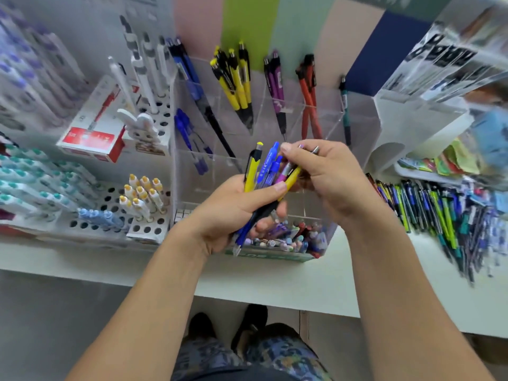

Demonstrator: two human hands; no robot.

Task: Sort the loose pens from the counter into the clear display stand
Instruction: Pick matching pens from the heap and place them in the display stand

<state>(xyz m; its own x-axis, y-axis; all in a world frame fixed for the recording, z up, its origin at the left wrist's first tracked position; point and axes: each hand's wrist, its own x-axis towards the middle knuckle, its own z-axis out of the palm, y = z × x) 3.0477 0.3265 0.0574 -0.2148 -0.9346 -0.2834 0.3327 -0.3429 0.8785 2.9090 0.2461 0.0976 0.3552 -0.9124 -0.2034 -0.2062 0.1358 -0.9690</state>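
My left hand (236,207) grips a bunch of pens (264,171), yellow, blue and purple, held upright over the clear display stand (357,127). My right hand (324,171) pinches one pen in that bunch near its top end; a metal tip shows by my fingers. The stand has several compartments: blue pens (189,78) at the left, yellow pens (236,81), purple pens (276,86), orange pens (309,92) and a single green pen (345,108) at the right. A pile of loose pens (434,215) lies on the white counter at the right.
White perforated racks (110,196) with capped markers stand to the left, with a red-and-white box (93,138) behind them. A low clear box of small items (297,240) sits in front of the stand. The counter's front edge (247,292) runs below my forearms. White shelving (420,116) rises at right.
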